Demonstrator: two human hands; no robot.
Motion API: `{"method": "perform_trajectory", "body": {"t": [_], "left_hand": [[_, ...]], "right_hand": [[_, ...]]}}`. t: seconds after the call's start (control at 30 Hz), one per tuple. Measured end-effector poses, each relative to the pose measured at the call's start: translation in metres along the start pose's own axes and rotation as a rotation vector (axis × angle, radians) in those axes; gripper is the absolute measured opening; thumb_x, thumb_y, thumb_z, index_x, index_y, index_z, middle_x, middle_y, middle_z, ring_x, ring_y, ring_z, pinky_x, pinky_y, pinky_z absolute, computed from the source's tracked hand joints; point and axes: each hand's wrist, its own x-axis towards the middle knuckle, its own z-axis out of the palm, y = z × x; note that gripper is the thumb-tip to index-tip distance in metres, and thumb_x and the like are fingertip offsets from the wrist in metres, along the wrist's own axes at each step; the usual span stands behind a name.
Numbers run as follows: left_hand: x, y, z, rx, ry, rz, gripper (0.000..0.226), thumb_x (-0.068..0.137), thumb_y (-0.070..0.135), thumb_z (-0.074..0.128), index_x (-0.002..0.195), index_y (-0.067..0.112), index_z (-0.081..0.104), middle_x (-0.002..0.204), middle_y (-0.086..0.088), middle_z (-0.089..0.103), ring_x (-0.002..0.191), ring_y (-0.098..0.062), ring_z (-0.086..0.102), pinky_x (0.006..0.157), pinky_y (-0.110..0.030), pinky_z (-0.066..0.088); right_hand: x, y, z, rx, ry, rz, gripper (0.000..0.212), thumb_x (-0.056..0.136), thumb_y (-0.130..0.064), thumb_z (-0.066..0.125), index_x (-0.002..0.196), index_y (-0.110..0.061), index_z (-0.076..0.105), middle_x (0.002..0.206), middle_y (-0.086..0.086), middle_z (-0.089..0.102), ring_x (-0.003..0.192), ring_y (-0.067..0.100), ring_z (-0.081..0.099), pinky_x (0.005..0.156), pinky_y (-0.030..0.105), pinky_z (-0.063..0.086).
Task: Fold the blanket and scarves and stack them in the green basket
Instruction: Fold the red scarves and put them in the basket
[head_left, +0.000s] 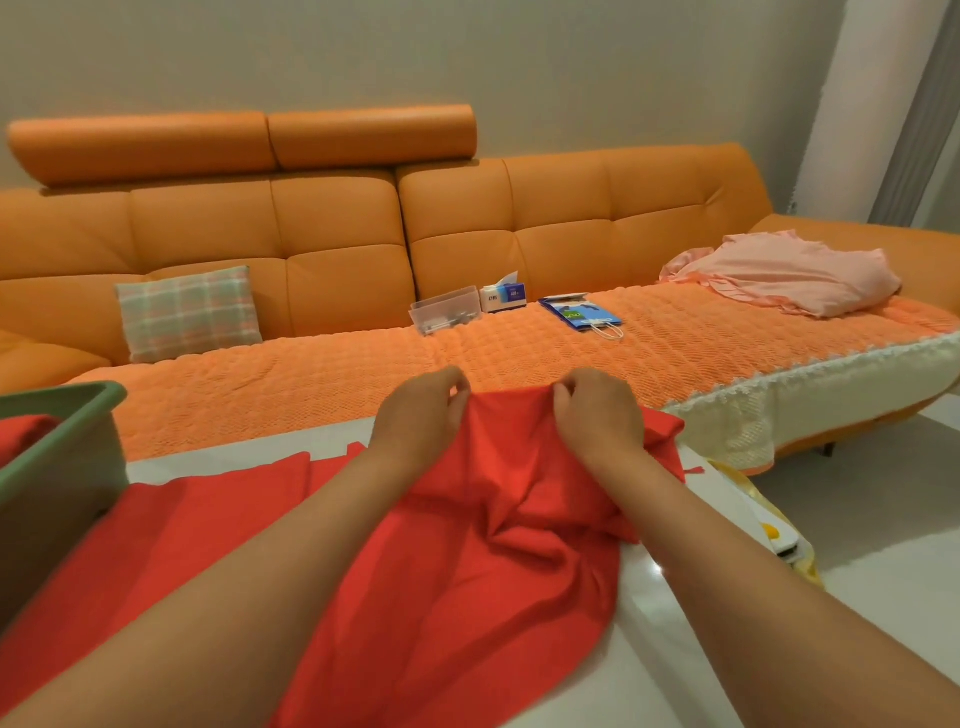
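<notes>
A red cloth (467, 561) lies crumpled across the white table (670, 670) in front of me. My left hand (421, 415) and my right hand (597, 410) pinch its far edge side by side, near the table's back rim. The green basket (57, 457) stands at the left edge of the table, with red fabric (26, 434) inside it. More of the red cloth spreads flat toward the basket at lower left.
An orange sofa (467, 234) runs behind the table. On its seat cover lie a plaid cushion (189, 312), a clear box (445, 309), a tissue box (504, 296), a blue paper bag (582, 312) and a pink cloth (789, 273). A yellow-white item (779, 535) sits on the floor right of the table.
</notes>
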Motion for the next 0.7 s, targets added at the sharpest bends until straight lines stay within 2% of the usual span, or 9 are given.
{"method": "perform_trajectory", "body": {"t": [0.07,0.13,0.2,0.27,0.3,0.4,0.5,0.6,0.7], "left_hand": [[0.018,0.007,0.000,-0.109,-0.010,-0.042,0.008,0.099,0.024,0.050,0.101,0.023,0.058,0.082,-0.005,0.068,0.075,-0.026,0.061,0.062,-0.035,0.043],[0.029,0.012,0.003,-0.282,-0.043,-0.090,0.016,0.100,0.020,0.049,0.112,0.027,0.056,0.104,-0.009,0.071,0.091,-0.025,0.067,0.078,-0.037,0.051],[0.026,0.013,0.009,-0.388,-0.098,-0.139,0.036,0.101,0.013,0.046,0.134,0.029,0.047,0.137,-0.010,0.058,0.119,-0.024,0.059,0.096,-0.035,0.047],[0.011,0.006,0.016,-0.356,-0.131,-0.151,0.049,0.101,0.006,0.041,0.144,0.029,0.039,0.147,-0.007,0.049,0.132,-0.023,0.050,0.104,-0.036,0.043],[0.001,0.001,0.020,-0.311,-0.134,-0.139,0.050,0.100,0.004,0.040,0.144,0.029,0.040,0.147,-0.005,0.049,0.132,-0.023,0.049,0.105,-0.038,0.042],[-0.030,-0.014,0.032,-0.130,-0.203,-0.049,0.044,0.098,0.014,0.044,0.141,0.027,0.046,0.144,0.001,0.051,0.133,-0.021,0.047,0.110,-0.040,0.037],[-0.059,-0.015,0.039,0.043,-0.540,-0.034,0.052,0.102,0.044,0.038,0.152,0.029,0.031,0.160,0.002,0.028,0.148,-0.019,0.024,0.120,-0.042,0.020],[-0.075,-0.008,0.039,0.184,-0.616,-0.062,0.058,0.103,0.052,0.028,0.156,0.031,0.017,0.166,0.002,0.006,0.152,-0.018,0.002,0.123,-0.045,0.003],[-0.081,0.014,0.031,0.095,-0.421,-0.033,0.052,0.104,0.043,0.032,0.154,0.029,0.027,0.163,0.000,0.018,0.150,-0.017,0.014,0.122,-0.038,0.010]], "right_hand": [[0.012,-0.002,0.004,0.184,0.018,0.147,0.026,0.096,-0.022,0.051,0.100,-0.012,0.074,0.096,0.009,0.073,0.095,0.028,0.067,0.074,0.031,0.046],[0.019,-0.003,0.010,0.219,-0.002,0.178,0.032,0.096,-0.018,0.050,0.123,-0.010,0.065,0.115,0.012,0.069,0.111,0.031,0.062,0.090,0.034,0.046],[0.018,-0.003,0.017,0.151,-0.161,0.172,0.062,0.097,-0.017,0.051,0.154,-0.008,0.029,0.140,0.016,0.054,0.129,0.034,0.051,0.104,0.039,0.041],[0.011,-0.003,0.023,0.075,-0.331,0.081,0.089,0.095,-0.013,0.053,0.158,-0.013,-0.008,0.148,0.017,0.044,0.130,0.035,0.048,0.106,0.042,0.039],[0.008,-0.002,0.026,0.018,-0.381,0.005,0.091,0.093,-0.011,0.053,0.158,-0.017,-0.011,0.145,0.017,0.046,0.126,0.035,0.050,0.104,0.043,0.042],[0.000,0.004,0.026,-0.143,-0.370,-0.186,0.070,0.091,-0.008,0.049,0.156,-0.017,0.024,0.141,0.014,0.051,0.128,0.033,0.048,0.106,0.044,0.040],[-0.012,0.004,0.012,-0.043,-0.207,-0.324,0.037,0.087,0.000,0.050,0.116,-0.015,0.068,0.118,0.008,0.061,0.115,0.026,0.053,0.099,0.037,0.040],[-0.035,0.006,-0.017,0.052,-0.275,-0.403,0.033,0.078,0.006,0.050,0.075,-0.019,0.071,0.089,0.002,0.068,0.089,0.021,0.061,0.079,0.034,0.047],[-0.058,0.021,-0.042,-0.041,-0.423,-0.473,0.034,0.072,0.002,0.050,0.069,-0.028,0.068,0.080,-0.007,0.070,0.079,0.016,0.063,0.070,0.031,0.049]]}}
